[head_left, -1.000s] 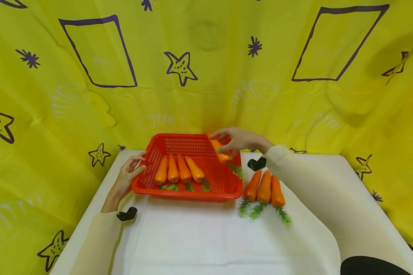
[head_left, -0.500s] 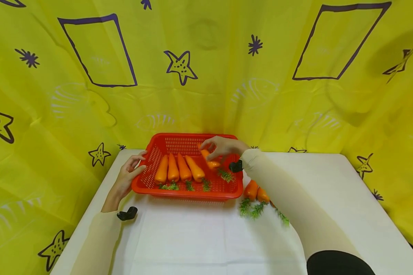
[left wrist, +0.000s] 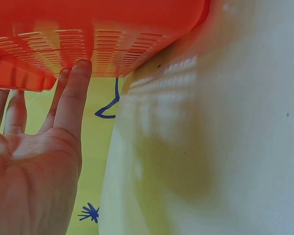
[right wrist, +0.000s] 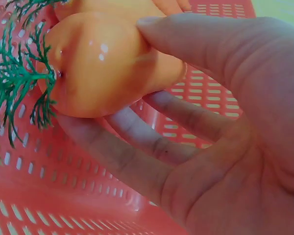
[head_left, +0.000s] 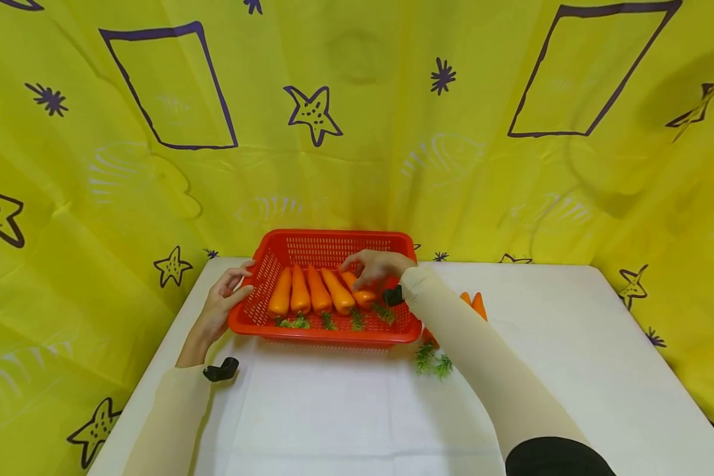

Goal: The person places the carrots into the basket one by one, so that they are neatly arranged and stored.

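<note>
A red slotted plastic basket (head_left: 327,336) stands on the white table with several orange toy carrots (head_left: 300,294) lying side by side in it, narrow ends away from me. My right hand (head_left: 377,266) is inside the basket, pinching the rightmost carrot (right wrist: 95,63) between thumb and fingers. That carrot lies beside the row, its green plastic leaves (right wrist: 24,76) toward the near wall. At the basket's left end my left hand (head_left: 217,307) has its thumb at the rim. In the left wrist view, its straight fingers (left wrist: 73,100) touch the outer wall from below.
More carrots (head_left: 479,305) lie on the white table (head_left: 309,410) just right of the basket, partly hidden by my right sleeve (head_left: 482,363). A yellow patterned curtain (head_left: 363,178) hangs close behind the basket and along both sides.
My right hand has carried the carrot left and down into the basket, to the right end of the row. My left hand and the basket stay in place.
</note>
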{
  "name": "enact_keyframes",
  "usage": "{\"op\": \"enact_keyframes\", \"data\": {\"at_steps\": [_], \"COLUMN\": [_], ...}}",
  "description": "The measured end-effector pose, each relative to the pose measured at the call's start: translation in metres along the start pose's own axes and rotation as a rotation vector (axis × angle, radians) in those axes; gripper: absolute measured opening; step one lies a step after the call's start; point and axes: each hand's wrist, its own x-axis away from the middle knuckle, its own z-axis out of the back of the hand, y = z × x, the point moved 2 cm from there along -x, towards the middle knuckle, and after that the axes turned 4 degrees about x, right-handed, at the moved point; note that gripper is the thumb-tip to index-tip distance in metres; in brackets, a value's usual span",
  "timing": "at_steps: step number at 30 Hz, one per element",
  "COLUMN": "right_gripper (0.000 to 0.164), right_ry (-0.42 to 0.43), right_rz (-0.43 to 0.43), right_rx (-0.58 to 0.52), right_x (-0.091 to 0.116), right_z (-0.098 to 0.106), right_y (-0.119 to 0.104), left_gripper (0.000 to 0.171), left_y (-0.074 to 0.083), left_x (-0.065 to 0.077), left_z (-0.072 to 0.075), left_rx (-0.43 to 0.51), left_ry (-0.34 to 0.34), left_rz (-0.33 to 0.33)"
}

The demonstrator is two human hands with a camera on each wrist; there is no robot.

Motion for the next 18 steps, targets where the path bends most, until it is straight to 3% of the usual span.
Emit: {"op": "enact_keyframes", "data": {"at_steps": [18], "right_gripper": [0.06], "right_ry": [0.017], "right_rz": [-0.023], "right_rx": [0.019], "right_x": [-0.0095], "right_z": [-0.0094], "right_y": [0.0018], "left_gripper": [0.019], "left_y": [-0.0007], "left_x": [-0.001], "left_z": [0.0], "left_rx": [-0.013], "left_ry": [0.03], "left_rz": [0.023]}}
